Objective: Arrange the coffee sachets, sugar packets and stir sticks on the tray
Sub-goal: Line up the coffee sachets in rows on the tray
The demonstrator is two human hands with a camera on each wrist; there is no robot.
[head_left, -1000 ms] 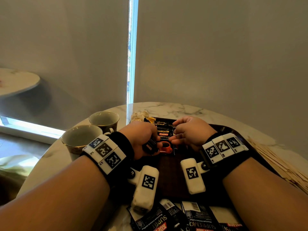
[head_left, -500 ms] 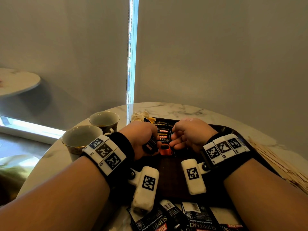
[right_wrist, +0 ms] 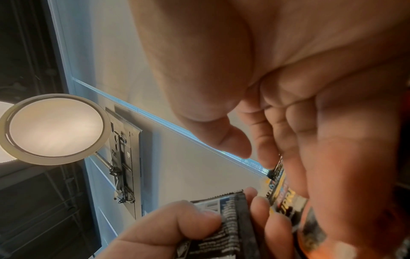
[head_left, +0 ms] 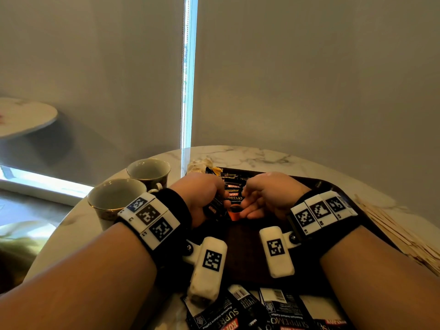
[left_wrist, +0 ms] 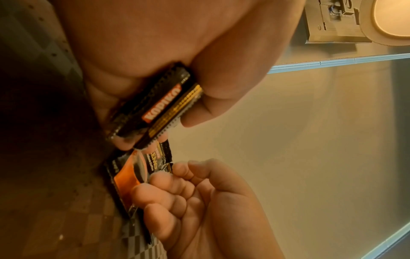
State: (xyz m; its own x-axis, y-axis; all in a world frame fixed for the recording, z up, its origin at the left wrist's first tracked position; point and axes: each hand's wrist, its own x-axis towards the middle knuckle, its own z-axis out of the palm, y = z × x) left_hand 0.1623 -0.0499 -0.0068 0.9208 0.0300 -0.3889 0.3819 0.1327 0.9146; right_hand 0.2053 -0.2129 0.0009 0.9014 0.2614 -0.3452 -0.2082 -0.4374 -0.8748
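Both hands are low over the dark tray (head_left: 338,189) on the marble table (head_left: 250,156), working on a row of black coffee sachets (head_left: 234,197) laid overlapping along the tray's far-left part. The left hand (head_left: 202,198) is clenched round a small bundle of sachets (left_wrist: 155,105), thumb on one side and fingers on the other. The right hand (head_left: 269,198) has its fingers curled down onto the nearest sachet in the row (left_wrist: 131,177); whether it pinches that one or only presses it flat I cannot tell. More sachets (head_left: 281,313) lie loose on the table at the near edge, stir sticks (head_left: 400,234) are heaped to the right, and two cups (head_left: 133,186) stand to the left. These packets look light, thin and glossy, likely to slide over one another, so I'd take them by the crimped ends or flat sides, with a gentle pinch
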